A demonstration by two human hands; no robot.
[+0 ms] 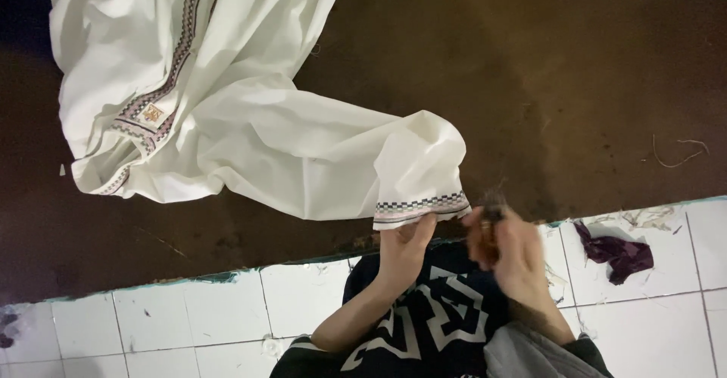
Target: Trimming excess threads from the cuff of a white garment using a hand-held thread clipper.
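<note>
A white garment [250, 120] lies spread and rumpled on a dark brown mat [530, 67], and everything else is placed from it. Its bulk sits at the far left of the mat, where a patterned strip of braid [178, 52] runs down the cloth to a small square label [152, 113]. From there a sleeve [356, 158] stretches toward the person and ends in a cuff [421, 209] edged with a checked band in dark and pink.

The left hand [405, 245] meets the garment at that cuff: its fingers are closed on the hem just below the checked band, pinching the cloth, with the forearm running back down toward the body. The right hand [509, 251] is just beside the cuff's right end, blurred by motion. Its fingers are curled together around a small dark thing [493, 213] at the fingertips; what that thing is cannot be told, and whether it touches the cloth is not clear either.

Below the garment the mat ends at a thin green edge, and a white tiled floor [189, 313] begins. The person's dark top with a pale geometric print [435, 310] shows under both arms, with a grey sleeve [530, 355] on the right arm. On the tiles, well to the right of the cuff, lies a crumpled purple scrap of cloth [617, 253], with loose pale threads [644, 215] scattered near it and a few more on the mat.
</note>
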